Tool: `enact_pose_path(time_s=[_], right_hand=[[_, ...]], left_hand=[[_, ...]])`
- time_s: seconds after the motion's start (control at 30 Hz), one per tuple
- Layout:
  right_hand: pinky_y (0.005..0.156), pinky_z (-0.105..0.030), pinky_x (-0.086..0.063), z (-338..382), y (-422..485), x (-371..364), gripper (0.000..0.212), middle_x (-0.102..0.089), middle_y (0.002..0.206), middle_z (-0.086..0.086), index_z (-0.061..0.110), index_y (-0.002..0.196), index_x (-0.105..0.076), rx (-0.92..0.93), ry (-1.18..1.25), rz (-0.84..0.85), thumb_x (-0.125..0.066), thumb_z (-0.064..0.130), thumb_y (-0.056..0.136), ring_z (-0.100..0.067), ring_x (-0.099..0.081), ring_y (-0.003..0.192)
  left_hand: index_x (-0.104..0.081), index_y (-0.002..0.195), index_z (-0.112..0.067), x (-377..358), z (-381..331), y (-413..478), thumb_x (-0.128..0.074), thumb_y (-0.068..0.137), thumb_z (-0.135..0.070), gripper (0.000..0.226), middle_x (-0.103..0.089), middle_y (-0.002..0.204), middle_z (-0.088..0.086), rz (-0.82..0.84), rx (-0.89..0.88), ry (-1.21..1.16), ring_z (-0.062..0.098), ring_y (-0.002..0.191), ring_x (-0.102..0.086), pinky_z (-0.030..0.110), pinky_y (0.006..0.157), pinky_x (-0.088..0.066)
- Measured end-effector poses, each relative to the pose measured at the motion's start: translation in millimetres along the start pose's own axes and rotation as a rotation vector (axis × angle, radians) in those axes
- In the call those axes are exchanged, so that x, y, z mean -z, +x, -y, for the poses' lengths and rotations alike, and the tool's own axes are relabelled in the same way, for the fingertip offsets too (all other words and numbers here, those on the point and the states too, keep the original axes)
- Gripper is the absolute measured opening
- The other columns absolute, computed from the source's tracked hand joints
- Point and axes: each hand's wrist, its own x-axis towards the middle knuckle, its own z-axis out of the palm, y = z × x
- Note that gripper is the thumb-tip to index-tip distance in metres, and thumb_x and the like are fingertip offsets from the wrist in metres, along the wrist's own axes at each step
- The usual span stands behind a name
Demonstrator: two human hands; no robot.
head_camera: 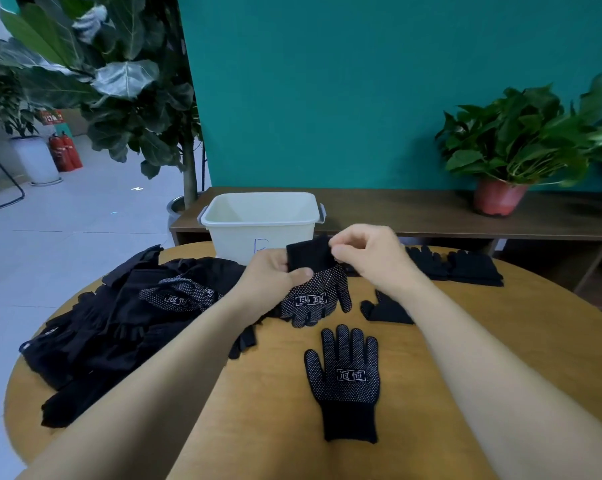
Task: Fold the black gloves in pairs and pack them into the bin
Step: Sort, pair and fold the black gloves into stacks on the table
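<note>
The flat glove (342, 379) points to 12 o'clock, toward the hanging glove (313, 294), its cuff pinched by the left hand (271, 275) and right hand (368, 254).

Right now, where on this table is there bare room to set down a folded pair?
Bare table shows at the right edge, before the glove stack, and between the flat glove and the glove pile, which crowds the left. The left hand and right hand grip a raised glove.

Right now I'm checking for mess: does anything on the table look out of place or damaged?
Nothing looks damaged or spilled. Only the jumbled glove heap on the left stands out: it seems to overhang the table edge slightly.
</note>
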Motion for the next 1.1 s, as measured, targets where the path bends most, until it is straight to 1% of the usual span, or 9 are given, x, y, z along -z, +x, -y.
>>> enact_pose_path(time_s=[0.17, 0.27, 0.33, 0.4, 0.67, 0.77, 0.83, 0.93, 1.1], right_hand=[[0.106, -0.038, -0.042, -19.9, -7.0, 11.8, 0.046, -0.066, 0.119, 0.003, 0.021, 0.131, -0.058, -0.202, 0.109, 0.226, -0.071, 0.030, 0.088, -0.015, -0.059, 0.116], [0.081, -0.030, -0.051, -27.1, -13.7, 12.5, 0.005, -0.070, 0.085, 0.005, 0.020, 0.086, -0.070, -0.154, 0.099, 0.225, -0.069, 0.019, 0.091, -0.011, -0.066, 0.080], [0.063, -0.027, -0.042, -32.6, -14.0, 14.6, 0.038, -0.052, 0.058, 0.008, 0.022, 0.056, -0.056, -0.137, 0.059, 0.183, -0.070, 0.016, 0.090, -0.008, -0.048, 0.055], [0.062, -0.027, -0.040, -37.2, -16.0, 17.3, 0.046, -0.045, 0.055, 0.006, 0.022, 0.048, -0.051, -0.140, 0.047, 0.168, -0.071, 0.016, 0.089, -0.009, -0.043, 0.054], [0.065, -0.031, -0.034, -61.5, -21.0, 35.2, 0.045, -0.034, 0.053, 0.007, 0.021, 0.052, -0.045, -0.163, 0.057, 0.088, -0.073, 0.022, 0.087, -0.014, -0.034, 0.058], [0.065, -0.031, -0.031, -75.1, -23.9, 48.1, 0.046, -0.033, 0.050, 0.010, 0.021, 0.051, -0.043, -0.194, 0.051, 0.027, -0.073, 0.023, 0.086, -0.013, -0.032, 0.054], [0.067, -0.031, -0.031, -83.7, -26.2, 58.0, 0.045, -0.034, 0.049, 0.009, 0.018, 0.052, -0.043, -0.226, 0.053, -0.040, -0.073, 0.023, 0.085, -0.013, -0.033, 0.052], [0.076, -0.036, -0.037, -96.3, -28.8, 73.7, 0.037, -0.040, 0.052, 0.008, 0.015, 0.059, -0.048, -0.257, -0.054, -0.152, -0.072, 0.030, 0.083, -0.015, -0.040, 0.057], [0.085, -0.036, -0.034, -109.3, -36.2, 89.8, 0.034, -0.047, 0.058, 0.007, 0.013, 0.063, -0.053, -0.232, -0.215, -0.208, -0.067, 0.032, 0.087, -0.012, -0.047, 0.063]], left_hand=[[-0.071, 0.113, -0.009, -6.3, -1.3, 4.2, -0.063, 0.093, 0.003, 0.025, -0.076, 0.103, 0.005, 0.121, 0.029, -0.008, 0.020, 0.096, -0.073, 0.022, 0.076, -0.057], [-0.071, 0.108, -0.008, -15.3, -1.6, 5.6, -0.063, 0.092, 0.003, 0.021, -0.077, 0.101, 0.007, 0.156, 0.049, 0.006, 0.018, 0.090, -0.073, 0.022, 0.073, -0.058], [-0.072, 0.107, -0.008, -20.6, -0.9, 6.5, -0.064, 0.092, 0.003, 0.020, -0.076, 0.101, 0.008, 0.159, 0.052, 0.026, 0.021, 0.094, -0.073, 0.028, 0.080, -0.059], [-0.071, 0.110, -0.006, -24.9, 0.8, 8.2, -0.065, 0.091, 0.003, 0.022, -0.076, 0.103, 0.008, 0.163, 0.049, 0.039, 0.024, 0.097, -0.073, 0.033, 0.086, -0.058], [-0.071, 0.114, -0.007, -53.1, -5.1, 13.9, -0.065, 0.092, 0.002, 0.025, -0.077, 0.099, 0.008, 0.159, 0.049, 0.043, 0.023, 0.093, -0.074, 0.031, 0.081, -0.059], [-0.073, 0.096, -0.007, -72.2, -7.9, 17.9, -0.067, 0.091, -0.002, 0.009, -0.076, 0.077, -0.004, 0.146, 0.031, 0.078, 0.006, 0.073, -0.073, 0.015, 0.067, -0.055], [-0.068, 0.081, -0.017, -87.6, -8.0, 23.8, -0.073, 0.089, -0.013, 0.010, -0.071, 0.066, -0.013, 0.003, -0.011, 0.198, -0.004, 0.064, -0.066, 0.011, 0.064, -0.051], [-0.070, 0.082, -0.022, -110.8, -3.3, 37.1, -0.078, 0.084, -0.031, 0.013, -0.071, 0.081, -0.008, -0.186, -0.050, 0.319, 0.006, 0.080, -0.065, 0.026, 0.075, -0.052], [-0.074, 0.074, -0.023, -159.2, -1.6, 40.0, -0.066, 0.094, -0.025, 0.022, -0.075, 0.082, -0.004, 0.079, -0.073, 0.272, -0.001, 0.076, -0.066, 0.013, 0.075, -0.051]])
